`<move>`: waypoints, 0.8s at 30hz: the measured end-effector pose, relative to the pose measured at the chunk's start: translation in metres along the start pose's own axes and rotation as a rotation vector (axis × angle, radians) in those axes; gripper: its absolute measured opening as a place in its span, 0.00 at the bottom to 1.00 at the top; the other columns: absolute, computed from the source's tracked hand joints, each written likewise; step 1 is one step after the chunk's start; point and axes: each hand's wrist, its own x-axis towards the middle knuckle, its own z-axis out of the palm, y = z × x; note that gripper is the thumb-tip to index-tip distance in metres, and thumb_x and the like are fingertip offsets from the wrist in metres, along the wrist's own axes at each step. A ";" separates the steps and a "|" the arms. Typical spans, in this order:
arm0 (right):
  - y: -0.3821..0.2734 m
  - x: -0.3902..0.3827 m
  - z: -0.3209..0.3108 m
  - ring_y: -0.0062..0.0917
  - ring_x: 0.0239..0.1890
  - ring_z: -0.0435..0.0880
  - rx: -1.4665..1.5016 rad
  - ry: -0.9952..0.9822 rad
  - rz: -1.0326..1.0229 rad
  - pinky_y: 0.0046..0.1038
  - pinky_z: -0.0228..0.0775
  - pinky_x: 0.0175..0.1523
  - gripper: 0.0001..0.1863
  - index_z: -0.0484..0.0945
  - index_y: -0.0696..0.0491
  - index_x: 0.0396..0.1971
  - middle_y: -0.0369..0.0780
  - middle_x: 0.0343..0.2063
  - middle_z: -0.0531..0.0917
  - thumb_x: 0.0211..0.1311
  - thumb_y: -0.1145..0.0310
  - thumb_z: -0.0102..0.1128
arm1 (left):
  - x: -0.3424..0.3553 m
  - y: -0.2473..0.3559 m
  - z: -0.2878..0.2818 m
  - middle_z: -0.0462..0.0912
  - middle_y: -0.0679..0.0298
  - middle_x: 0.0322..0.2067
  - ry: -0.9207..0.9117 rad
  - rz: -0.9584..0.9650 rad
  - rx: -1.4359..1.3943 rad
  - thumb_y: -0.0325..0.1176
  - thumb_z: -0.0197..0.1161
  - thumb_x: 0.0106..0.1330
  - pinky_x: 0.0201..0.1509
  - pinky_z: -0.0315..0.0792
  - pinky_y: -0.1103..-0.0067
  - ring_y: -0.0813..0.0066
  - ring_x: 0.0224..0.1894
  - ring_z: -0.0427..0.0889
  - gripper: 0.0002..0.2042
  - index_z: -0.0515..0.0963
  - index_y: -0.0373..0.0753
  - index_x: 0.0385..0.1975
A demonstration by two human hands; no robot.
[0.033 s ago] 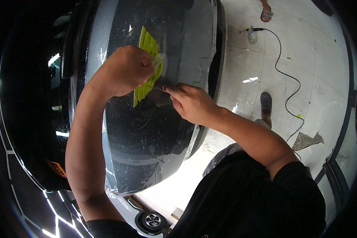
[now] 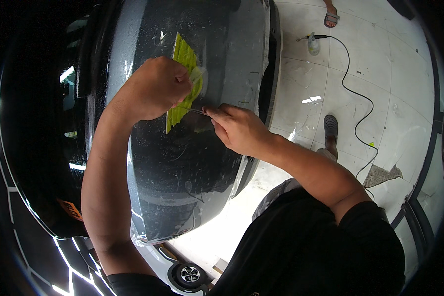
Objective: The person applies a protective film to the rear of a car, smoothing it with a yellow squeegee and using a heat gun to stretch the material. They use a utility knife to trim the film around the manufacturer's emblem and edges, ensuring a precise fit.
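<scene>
A dark, wet car panel, seemingly under clear film, lies beneath my hands. On it is a ragged patch of yellow-green tape, with a rounded pale piece at its right side. My left hand is closed in a fist over the patch's left part, knuckles up. From its underside a thin pale strand runs to my right hand, whose thumb and fingers pinch it at the lower right. The strand's end inside my left fist is hidden.
A black hose winds over the tiled floor beside a clear bottle. A broken tile patch lies at right. Another person's sandalled foot stands at the top. Below the panel shows another vehicle's wheel.
</scene>
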 end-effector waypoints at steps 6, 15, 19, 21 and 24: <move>0.004 0.000 -0.010 0.33 0.27 0.81 -0.104 -0.006 -0.015 0.30 0.77 0.32 0.21 0.76 0.60 0.50 0.44 0.28 0.78 0.53 0.80 0.61 | -0.002 -0.006 0.003 0.82 0.58 0.18 0.008 0.007 -0.139 0.29 0.60 0.63 0.28 0.77 0.76 0.72 0.21 0.84 0.08 0.82 0.31 0.26; 0.018 0.007 -0.015 0.34 0.30 0.80 -0.198 0.010 -0.090 0.31 0.77 0.34 0.23 0.75 0.58 0.51 0.44 0.30 0.77 0.50 0.80 0.62 | -0.003 0.000 -0.002 0.82 0.58 0.19 -0.017 -0.061 -0.105 0.28 0.61 0.63 0.28 0.78 0.77 0.74 0.21 0.83 0.07 0.82 0.32 0.28; 0.022 0.012 -0.020 0.34 0.31 0.81 -0.232 -0.006 -0.088 0.32 0.78 0.36 0.22 0.77 0.58 0.49 0.44 0.31 0.78 0.50 0.78 0.63 | -0.003 0.005 -0.006 0.82 0.59 0.20 -0.032 -0.055 -0.130 0.26 0.60 0.63 0.29 0.78 0.78 0.75 0.23 0.84 0.06 0.82 0.32 0.27; 0.024 0.012 -0.019 0.35 0.33 0.83 -0.252 -0.005 -0.075 0.33 0.79 0.38 0.20 0.78 0.57 0.47 0.45 0.32 0.80 0.51 0.74 0.64 | -0.004 0.009 -0.007 0.82 0.60 0.20 -0.035 -0.086 -0.136 0.26 0.59 0.63 0.29 0.78 0.79 0.75 0.23 0.84 0.06 0.82 0.32 0.27; 0.025 0.013 -0.024 0.36 0.33 0.82 -0.247 -0.035 -0.072 0.33 0.78 0.39 0.20 0.78 0.56 0.47 0.45 0.33 0.80 0.51 0.74 0.64 | -0.003 0.000 -0.003 0.81 0.59 0.22 -0.030 -0.037 -0.150 0.34 0.57 0.67 0.25 0.78 0.79 0.75 0.23 0.82 0.12 0.80 0.32 0.28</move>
